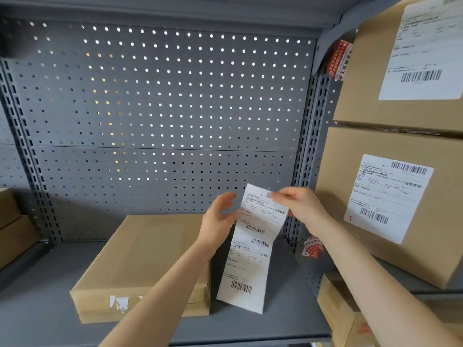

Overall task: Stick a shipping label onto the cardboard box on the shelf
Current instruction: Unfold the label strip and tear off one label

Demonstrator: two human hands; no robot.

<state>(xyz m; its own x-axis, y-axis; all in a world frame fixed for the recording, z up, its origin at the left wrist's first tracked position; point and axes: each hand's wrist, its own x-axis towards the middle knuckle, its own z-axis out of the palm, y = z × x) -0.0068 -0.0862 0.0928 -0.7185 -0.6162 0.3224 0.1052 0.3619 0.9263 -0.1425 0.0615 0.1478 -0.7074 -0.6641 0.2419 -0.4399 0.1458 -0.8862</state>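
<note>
A flat cardboard box [140, 256] lies on the grey shelf [37, 311], its top bare of any label. Just right of it, in the air, hangs a white strip of shipping labels [250, 261] with barcodes, two labels long. My left hand [220, 219] holds the strip's left edge near the top, fingers partly spread behind it. My right hand [300, 204] pinches the strip's upper right corner between thumb and fingers. Both forearms reach in from the bottom of the view.
A grey pegboard back panel [162, 108] rises behind the shelf. Two stacked labelled cardboard boxes [390, 196] stand close on the right, with more boxes [338, 309] below them. Brown boxes [12, 226] sit at the left edge. Red tape scraps [312, 249] stick to the upright.
</note>
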